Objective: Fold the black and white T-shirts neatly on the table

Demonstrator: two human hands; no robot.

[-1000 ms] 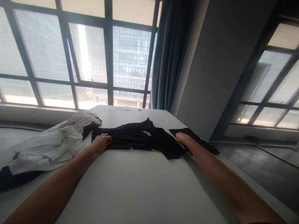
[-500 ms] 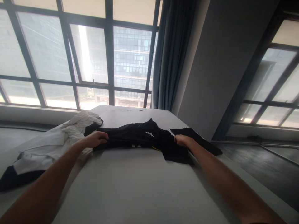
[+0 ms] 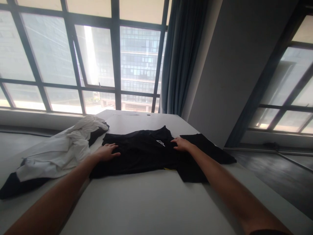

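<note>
A black T-shirt (image 3: 141, 153) with a small white print lies spread across the white table (image 3: 137, 202), a bit of yellow showing at its near edge. My left hand (image 3: 109, 152) rests on the shirt's left part, fingers spread and holding nothing. On the other side, my right hand (image 3: 180, 144) lies on the cloth beside the print, its fingers stretched out. The shirt's near right corner, likely a sleeve, sticks out under my right forearm.
A crumpled white garment with black parts (image 3: 58, 153) lies on the left. Another flat black cloth (image 3: 207, 148) extends at the right table edge. Behind the table are a large window (image 3: 93, 58), a blue-grey curtain (image 3: 176, 58) and a grey pillar (image 3: 230, 65).
Both hands have let go of the black shirt and now lie on it with fingers out. The shirt has come down flat, its near edge closer to me.
</note>
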